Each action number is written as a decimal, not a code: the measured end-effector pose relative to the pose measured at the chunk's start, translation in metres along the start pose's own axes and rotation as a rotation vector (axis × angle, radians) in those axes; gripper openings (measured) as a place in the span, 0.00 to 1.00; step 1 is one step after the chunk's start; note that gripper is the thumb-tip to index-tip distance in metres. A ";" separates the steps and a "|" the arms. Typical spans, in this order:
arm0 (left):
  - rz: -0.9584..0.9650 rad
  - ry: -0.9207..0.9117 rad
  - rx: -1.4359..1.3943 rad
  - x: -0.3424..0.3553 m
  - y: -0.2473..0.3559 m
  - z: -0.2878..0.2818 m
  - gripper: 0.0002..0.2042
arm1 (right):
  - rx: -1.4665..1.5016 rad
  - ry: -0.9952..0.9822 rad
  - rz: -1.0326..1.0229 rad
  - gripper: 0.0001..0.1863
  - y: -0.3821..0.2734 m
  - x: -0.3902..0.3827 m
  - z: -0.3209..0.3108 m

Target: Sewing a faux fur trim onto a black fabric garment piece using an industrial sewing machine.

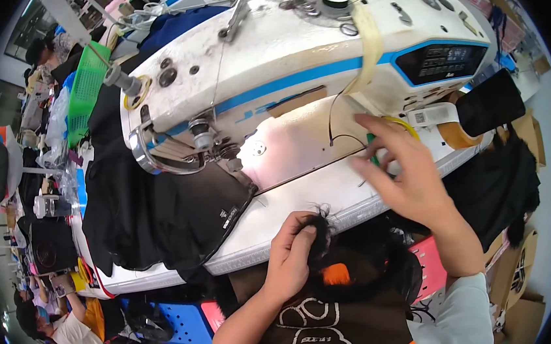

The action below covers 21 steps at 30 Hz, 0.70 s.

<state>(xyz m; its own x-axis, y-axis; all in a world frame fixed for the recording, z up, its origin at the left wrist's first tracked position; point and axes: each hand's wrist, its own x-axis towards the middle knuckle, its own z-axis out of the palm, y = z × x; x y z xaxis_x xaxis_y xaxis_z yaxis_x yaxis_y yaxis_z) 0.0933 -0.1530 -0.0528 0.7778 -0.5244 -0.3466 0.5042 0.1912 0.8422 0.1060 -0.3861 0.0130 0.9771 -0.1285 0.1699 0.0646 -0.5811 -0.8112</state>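
Note:
My left hand (289,256) pinches a strip of black fur (319,237) at the front edge of the sewing table. My right hand (397,171) is raised at the machine bed, its fingers apart and curved, beside a small green-handled tool (371,142) that it partly hides; I cannot tell whether it touches it. A white sewing machine (318,57) with a blue stripe spans the table. Left of my hands a black garment (162,221) lies with its edge by the needle area, and a thin black cord (344,137) lies near my right fingertips.
A black phone-like rectangle (489,102) sits at the table's right, above hanging black fabric (500,191). A green plastic basket (85,90) stands at the back left. Co-workers (72,321) are at the far left. Blue (177,318) and pink (428,263) crates lie below the table (236,247).

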 end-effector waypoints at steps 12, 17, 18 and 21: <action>0.106 0.131 -0.132 0.004 0.017 -0.015 0.10 | -0.020 -0.702 0.177 0.11 0.043 -0.059 -0.023; 0.124 -0.035 -0.280 0.018 0.023 -0.014 0.15 | -0.872 -0.424 0.257 0.13 0.057 -0.121 -0.037; 0.106 -0.045 -0.273 0.019 0.021 -0.013 0.15 | -0.524 -0.415 0.184 0.11 0.041 -0.106 -0.037; 0.099 0.017 -0.243 0.017 0.021 -0.004 0.18 | 0.042 -0.225 0.017 0.09 0.011 -0.070 0.000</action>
<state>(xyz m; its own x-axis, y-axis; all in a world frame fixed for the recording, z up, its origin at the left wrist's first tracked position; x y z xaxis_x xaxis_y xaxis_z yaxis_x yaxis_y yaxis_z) 0.1187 -0.1549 -0.0429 0.8328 -0.4799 -0.2759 0.4991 0.4356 0.7491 0.0379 -0.3838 -0.0076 0.9984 0.0473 0.0303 0.0512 -0.5457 -0.8364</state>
